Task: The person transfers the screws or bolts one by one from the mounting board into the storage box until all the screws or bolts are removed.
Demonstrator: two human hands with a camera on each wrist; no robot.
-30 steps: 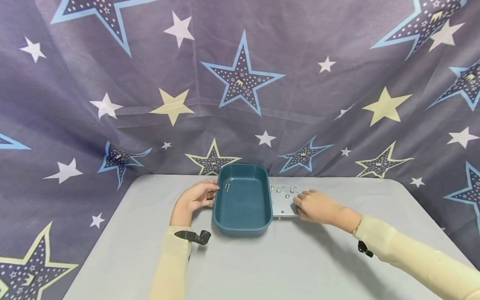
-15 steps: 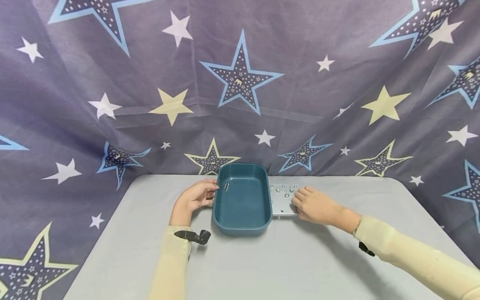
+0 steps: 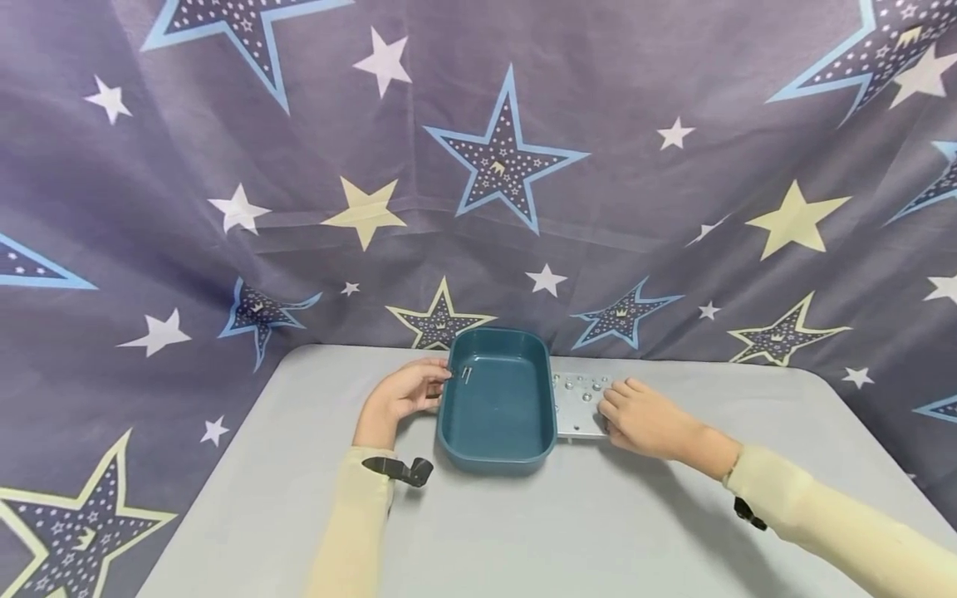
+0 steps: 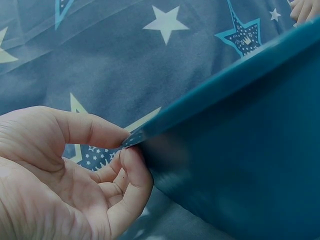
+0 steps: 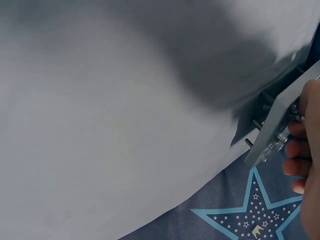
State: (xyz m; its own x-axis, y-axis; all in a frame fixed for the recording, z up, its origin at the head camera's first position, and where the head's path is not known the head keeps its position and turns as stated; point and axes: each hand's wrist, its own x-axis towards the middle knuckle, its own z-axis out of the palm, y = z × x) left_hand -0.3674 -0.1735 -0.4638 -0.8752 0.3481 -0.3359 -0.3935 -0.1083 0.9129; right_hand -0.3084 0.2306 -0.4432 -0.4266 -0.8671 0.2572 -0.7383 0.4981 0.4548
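Note:
A dark teal plastic bin lies in the middle of the table. My left hand pinches its left rim between thumb and index finger, as the left wrist view shows with the bin wall. Two small screws rest inside, near the left wall. A silver metal plate with several screws set in it stands against the bin's right side. My right hand curls its fingers at a screw on the plate's right end; that screw is mostly hidden. Screw shanks stick out beneath the plate.
The pale grey table extends in front of the bin and to both sides. A dark curtain with star prints hangs right behind the table's back edge.
The head view has shifted slightly, so everything appears a little further right. Both hands keep their places at the bin and the plate.

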